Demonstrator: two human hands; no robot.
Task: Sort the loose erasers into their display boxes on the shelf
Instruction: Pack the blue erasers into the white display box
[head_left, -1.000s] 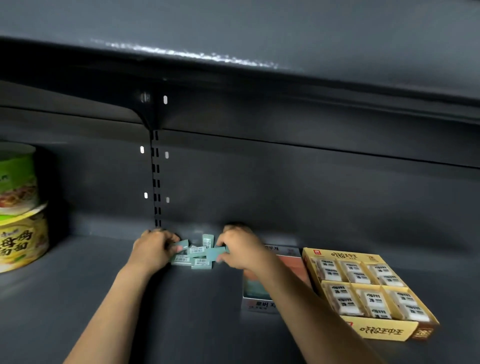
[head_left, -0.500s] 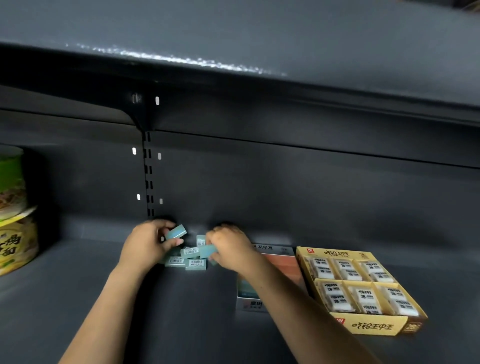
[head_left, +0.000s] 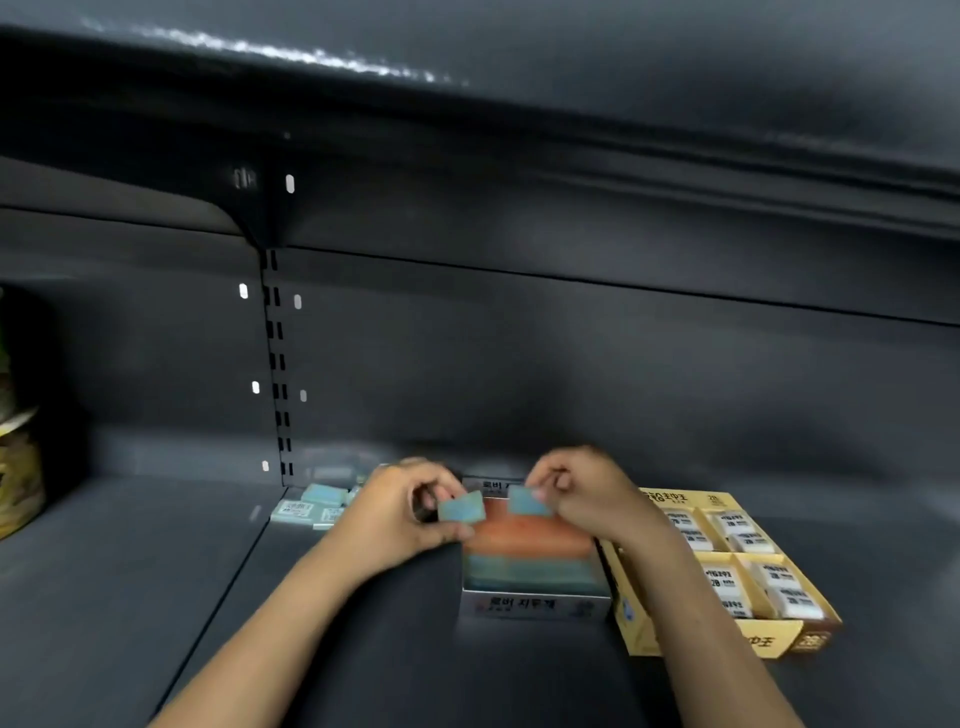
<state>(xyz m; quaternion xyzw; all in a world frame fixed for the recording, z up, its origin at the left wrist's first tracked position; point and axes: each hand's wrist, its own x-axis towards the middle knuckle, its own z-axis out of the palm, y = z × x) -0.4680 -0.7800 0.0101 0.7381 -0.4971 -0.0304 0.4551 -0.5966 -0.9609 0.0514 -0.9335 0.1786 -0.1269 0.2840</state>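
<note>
My left hand (head_left: 402, 512) pinches a light blue eraser (head_left: 462, 508) just left of the white display box (head_left: 535, 605). My right hand (head_left: 587, 493) pinches a second light blue eraser (head_left: 524, 501) over the back of that box, whose inside shows orange and blue layers. A small pile of loose blue erasers (head_left: 311, 506) lies on the shelf at the back, left of my left hand. Both held erasers hang above the box's far end, a little apart from each other.
A yellow display box (head_left: 769, 642) filled with white wrapped erasers stands right of the white box, touching it. Stacked noodle cups (head_left: 15, 467) sit at the far left edge. The upper shelf hangs low overhead, and a slotted upright runs down the back wall.
Both hands have lifted one blue eraser each off the pile and carried them right, to above the white box. The camera view has shifted left.
</note>
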